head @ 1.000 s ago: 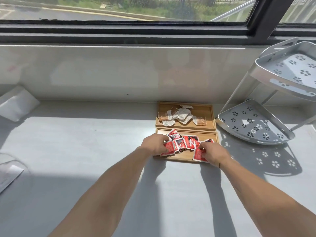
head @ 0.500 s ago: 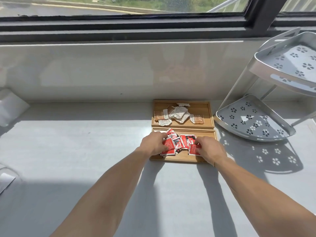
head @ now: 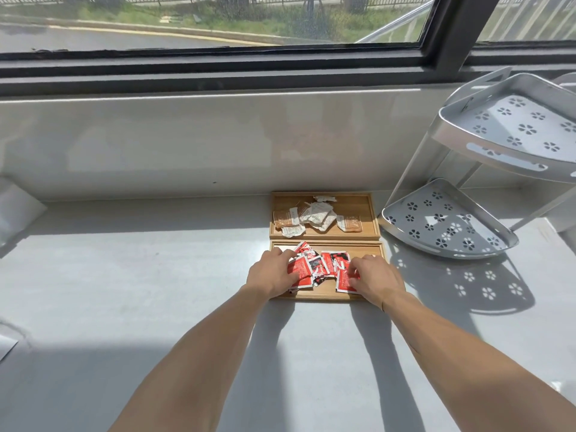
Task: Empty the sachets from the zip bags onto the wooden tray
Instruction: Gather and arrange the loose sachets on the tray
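Two wooden trays lie end to end by the wall. The near tray (head: 327, 295) holds a loose pile of red sachets (head: 324, 265). The far tray (head: 369, 213) holds several white and orange sachets (head: 318, 215). My left hand (head: 271, 272) cups the left side of the red pile, thumb above and fingers below a red sachet. My right hand (head: 372, 280) is at the right side, with bent fingers on another red sachet (head: 343, 280). No zip bag is in either hand.
A white two-tier corner rack (head: 448, 222) with flower cut-outs stands right of the trays. The wall and window ledge (head: 218, 145) rise just behind them. A clear bag (head: 6, 346) and a white object (head: 15, 207) sit at the far left of the grey counter (head: 140, 275).
Both hands have drawn inward, pushing the red sachets together. The right hand has pulled the sachet that overhung the tray's front edge back onto the tray.
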`<action>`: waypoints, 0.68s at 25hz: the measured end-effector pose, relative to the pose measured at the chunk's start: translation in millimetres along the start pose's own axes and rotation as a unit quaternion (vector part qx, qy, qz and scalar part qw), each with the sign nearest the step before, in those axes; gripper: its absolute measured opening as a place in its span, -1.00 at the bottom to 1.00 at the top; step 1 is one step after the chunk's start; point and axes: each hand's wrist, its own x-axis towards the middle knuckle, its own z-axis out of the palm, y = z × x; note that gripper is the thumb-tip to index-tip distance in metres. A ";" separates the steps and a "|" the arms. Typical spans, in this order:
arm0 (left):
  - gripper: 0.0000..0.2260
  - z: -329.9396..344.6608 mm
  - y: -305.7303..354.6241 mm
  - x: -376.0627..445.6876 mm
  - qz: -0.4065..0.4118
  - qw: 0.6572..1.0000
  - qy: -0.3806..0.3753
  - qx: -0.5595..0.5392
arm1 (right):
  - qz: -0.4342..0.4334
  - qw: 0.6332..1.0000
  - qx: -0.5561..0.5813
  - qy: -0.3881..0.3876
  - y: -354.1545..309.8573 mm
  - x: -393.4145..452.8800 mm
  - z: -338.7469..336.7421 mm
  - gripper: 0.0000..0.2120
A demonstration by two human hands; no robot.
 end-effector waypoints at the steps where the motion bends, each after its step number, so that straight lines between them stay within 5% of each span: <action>1: -0.50 1.2 -0.4 -2.1 -0.003 1.000 0.004 -0.003 | 0.004 1.000 -0.003 -0.006 -0.4 -3.8 -2.3 -0.78; 8: -0.45 1.3 2.3 -31.4 0.014 1.000 0.007 -0.011 | 0.033 0.997 -0.032 -0.068 -2.7 -39.3 -18.9 -0.75; 17: -0.52 9.1 33.7 -55.5 0.075 0.973 -0.199 0.087 | 0.103 0.988 0.021 -0.112 31.2 -114.2 -29.6 -0.67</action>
